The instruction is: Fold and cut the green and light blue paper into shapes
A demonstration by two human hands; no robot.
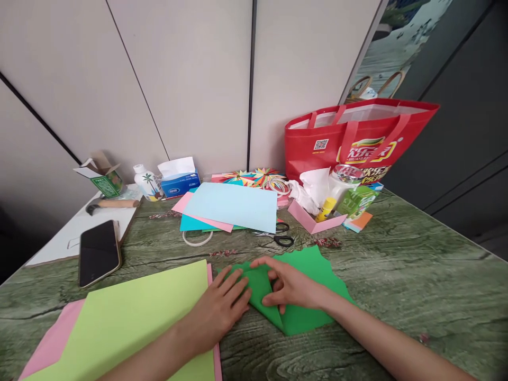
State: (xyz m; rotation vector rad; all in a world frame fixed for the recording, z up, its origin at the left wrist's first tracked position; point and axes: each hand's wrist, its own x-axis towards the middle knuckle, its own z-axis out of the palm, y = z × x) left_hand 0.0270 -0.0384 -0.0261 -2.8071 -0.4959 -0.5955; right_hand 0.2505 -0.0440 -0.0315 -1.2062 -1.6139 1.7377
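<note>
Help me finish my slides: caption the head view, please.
Left hand and right hand on partly folded green paper, scissors and red bag beyond.

Matt green paper (pixel 311 269), glossy phone screen (pixel 98 254)

A phone (pixel 99 254) lies screen-up; a bottle (pixel 148 183) stands beside a tissue pack (pixel 180 184).

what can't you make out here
Head view:
- green paper beneath the left hand: hidden by that hand
- inside bottom of the red bag: hidden by its front wall
- near edge of the yellow-green sheet: cut off by picture bottom
- fine print on blue tissue pack: too small
</note>
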